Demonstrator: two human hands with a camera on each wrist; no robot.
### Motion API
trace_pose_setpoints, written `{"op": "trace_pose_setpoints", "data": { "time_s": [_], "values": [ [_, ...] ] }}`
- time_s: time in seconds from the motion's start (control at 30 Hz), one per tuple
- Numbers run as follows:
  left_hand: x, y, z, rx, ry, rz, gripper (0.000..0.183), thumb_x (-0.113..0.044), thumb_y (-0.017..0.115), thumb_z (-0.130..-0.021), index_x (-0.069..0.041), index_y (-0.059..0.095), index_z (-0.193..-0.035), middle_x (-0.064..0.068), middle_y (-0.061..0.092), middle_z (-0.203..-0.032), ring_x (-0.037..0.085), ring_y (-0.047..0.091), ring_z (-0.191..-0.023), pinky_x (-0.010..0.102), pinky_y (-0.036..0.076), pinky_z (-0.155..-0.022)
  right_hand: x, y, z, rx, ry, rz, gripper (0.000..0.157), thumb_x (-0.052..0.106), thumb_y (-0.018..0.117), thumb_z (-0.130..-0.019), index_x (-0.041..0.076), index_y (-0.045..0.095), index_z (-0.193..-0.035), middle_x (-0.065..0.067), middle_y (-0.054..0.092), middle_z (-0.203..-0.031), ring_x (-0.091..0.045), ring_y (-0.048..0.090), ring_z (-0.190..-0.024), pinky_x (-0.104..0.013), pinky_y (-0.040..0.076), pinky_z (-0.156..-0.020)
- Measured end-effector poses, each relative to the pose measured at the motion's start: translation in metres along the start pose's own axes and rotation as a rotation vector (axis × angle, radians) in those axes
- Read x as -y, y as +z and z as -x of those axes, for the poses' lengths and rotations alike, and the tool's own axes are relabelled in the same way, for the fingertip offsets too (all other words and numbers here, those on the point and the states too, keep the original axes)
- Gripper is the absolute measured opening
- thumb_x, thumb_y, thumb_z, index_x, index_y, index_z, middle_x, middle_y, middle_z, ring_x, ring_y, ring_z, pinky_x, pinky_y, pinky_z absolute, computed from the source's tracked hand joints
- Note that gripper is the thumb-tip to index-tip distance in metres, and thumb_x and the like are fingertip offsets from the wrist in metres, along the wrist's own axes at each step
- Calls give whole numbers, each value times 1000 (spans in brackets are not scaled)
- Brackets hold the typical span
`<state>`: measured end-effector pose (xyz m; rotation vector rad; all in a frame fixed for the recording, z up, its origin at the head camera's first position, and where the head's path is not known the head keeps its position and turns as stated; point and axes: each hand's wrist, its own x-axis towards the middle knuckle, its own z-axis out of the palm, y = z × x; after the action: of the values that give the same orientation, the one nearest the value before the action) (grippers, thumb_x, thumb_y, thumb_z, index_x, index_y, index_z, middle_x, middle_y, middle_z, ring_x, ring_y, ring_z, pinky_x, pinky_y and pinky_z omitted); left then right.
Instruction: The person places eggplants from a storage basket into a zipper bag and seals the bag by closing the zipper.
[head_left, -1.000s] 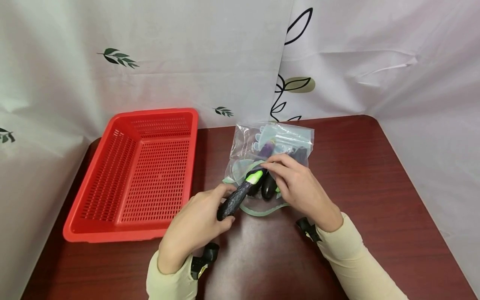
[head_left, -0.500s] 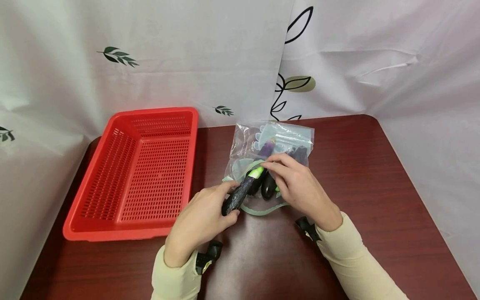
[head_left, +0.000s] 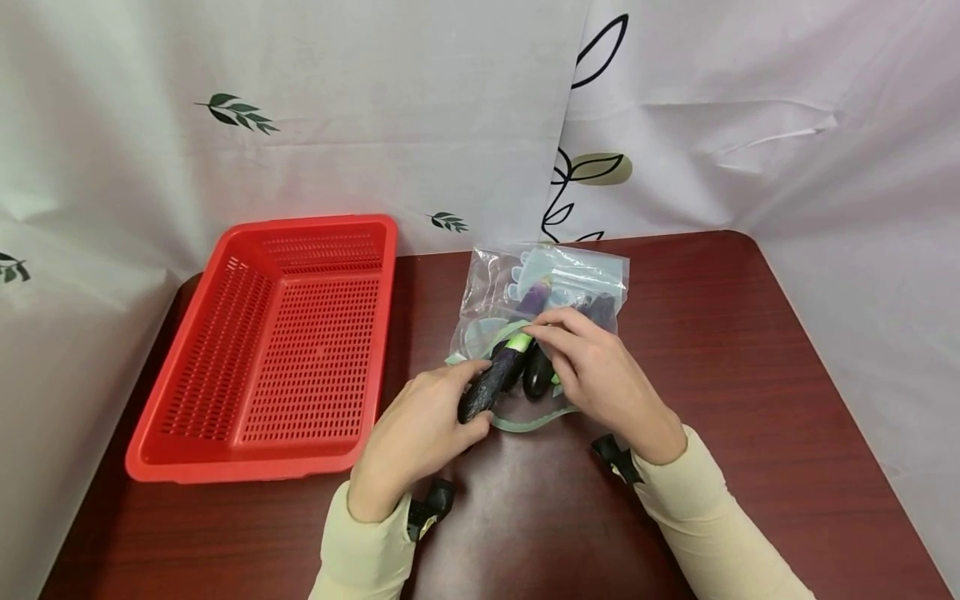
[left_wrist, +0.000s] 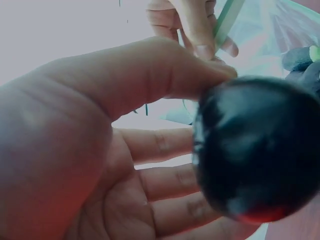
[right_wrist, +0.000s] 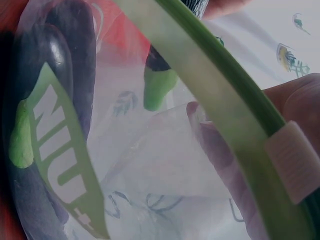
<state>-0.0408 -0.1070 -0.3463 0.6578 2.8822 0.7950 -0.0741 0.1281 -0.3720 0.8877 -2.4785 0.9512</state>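
Note:
My left hand (head_left: pixel 416 429) grips a dark, wrinkled eggplant (head_left: pixel 486 392) between thumb and fingers, its green stem end tipped into the mouth of a clear zip bag (head_left: pixel 486 279). In the left wrist view the blunt end of this eggplant (left_wrist: pixel 257 150) fills the space beyond my thumb. Pinched by my right hand (head_left: pixel 596 367), the bag's upper edge stands lifted. Inside the bag lie several other eggplants (head_left: pixel 537 373). From the right wrist, the held eggplant's green stem (right_wrist: pixel 159 87) shows through the plastic, and a pale slider (right_wrist: pixel 294 161) sits on the bag's green zip edge (right_wrist: pixel 230 100).
To the left stands a red perforated plastic basket (head_left: pixel 311 367), with nothing in it. Everything rests on a dark reddish-brown wooden table (head_left: pixel 720 333). White curtains with leaf prints (head_left: pixel 375 108) hang behind and at both sides.
My left hand has moved right and slightly away from me, carrying the eggplant's stem end further into the bag mouth. My right hand stays put at the bag's edge.

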Motion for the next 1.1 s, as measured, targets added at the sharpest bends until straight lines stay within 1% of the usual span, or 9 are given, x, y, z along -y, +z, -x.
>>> {"op": "trace_pose_setpoints", "data": {
  "time_s": [0.17,0.33,0.57,0.7,0.87,1.1],
  "values": [
    [0,4,-4,-28,7,-2,47,-22,75,-83,-11,67,-128,2,72,-111,17,69,-94,35,53,-83,0,0,0,2,-2,6,28,-3,63,-94,5,72,-118,-5,63,-117,-19,63,-98,-34,54,-77],
    [0,9,-8,-75,19,-1,47,-22,79,-83,-9,69,-126,7,74,-111,21,71,-93,37,55,-82,1,-1,1,0,-13,23,29,-3,62,-94,5,72,-119,-7,63,-118,-19,63,-97,-33,52,-74],
    [-3,16,-12,-143,61,25,43,-22,84,-80,-10,74,-121,6,75,-108,20,72,-92,36,56,-79,0,0,1,-2,-12,24,29,-4,63,-93,5,72,-119,-7,63,-117,-19,63,-97,-33,52,-74],
    [-6,21,-13,-158,50,28,42,-21,85,-80,-11,74,-120,6,75,-108,21,72,-95,37,56,-81,0,-1,1,2,-9,24,29,-4,63,-93,5,72,-119,-7,63,-118,-19,63,-96,-33,52,-74],
    [-11,27,-15,-171,27,12,41,-21,83,-82,-10,74,-120,7,74,-112,24,72,-98,40,56,-83,-1,0,1,3,-2,19,29,-4,63,-93,5,72,-119,-6,63,-118,-19,63,-99,-33,53,-76],
    [-14,34,-18,-208,18,-35,39,-20,81,-83,-10,74,-121,8,74,-112,28,72,-95,42,57,-79,-1,0,0,12,3,15,30,-5,62,-93,5,72,-119,-6,63,-118,-21,63,-101,-35,53,-78]
  ]
}}
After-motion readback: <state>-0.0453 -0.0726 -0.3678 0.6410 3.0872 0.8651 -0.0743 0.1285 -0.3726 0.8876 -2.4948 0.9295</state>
